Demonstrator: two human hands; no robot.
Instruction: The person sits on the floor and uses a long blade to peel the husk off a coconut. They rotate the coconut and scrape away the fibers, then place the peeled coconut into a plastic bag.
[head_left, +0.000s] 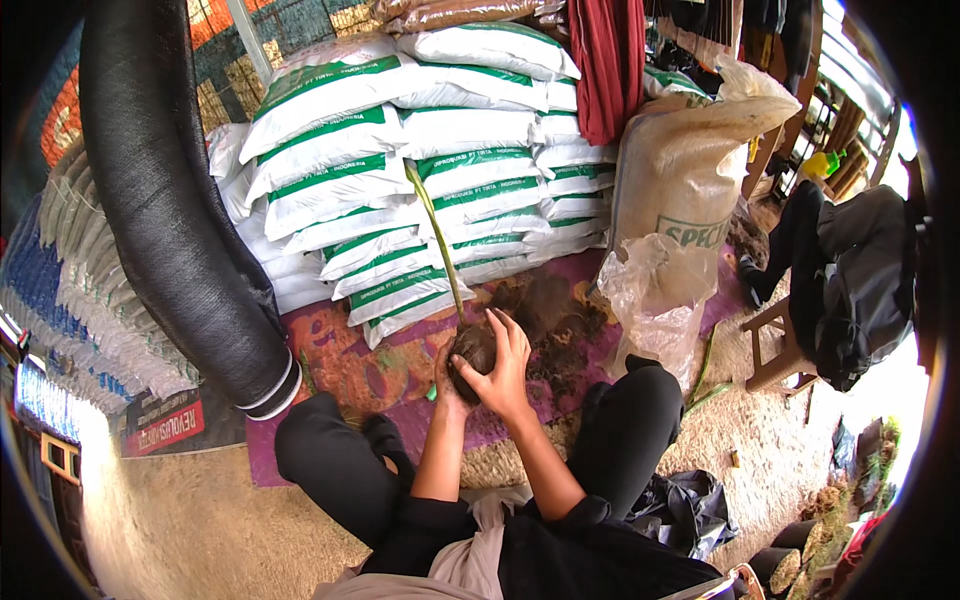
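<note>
Between my two palms sits a round, dark brown ball (474, 352) that looks like packed soil. A long green plant stem (439, 232) rises from its top and leans up to the left, in front of stacked sacks. My left hand (444, 379) cups the ball's left side, its fingers mostly hidden behind it. My right hand (506, 367) wraps the right side, with the thumb across the front and the fingers over the far edge. Just beyond that hand, loose dark soil or fibre (559, 319) is heaped on a purple printed sheet (360, 349).
White-and-green sacks (480, 135) are stacked ahead. A black roll (180, 202) leans at the left. On the right stand a large tan sack (667, 172), a crumpled clear plastic bag (656, 300) and a stool (780, 349) bearing a black item. A black plastic bag (690, 510) lies by my right knee.
</note>
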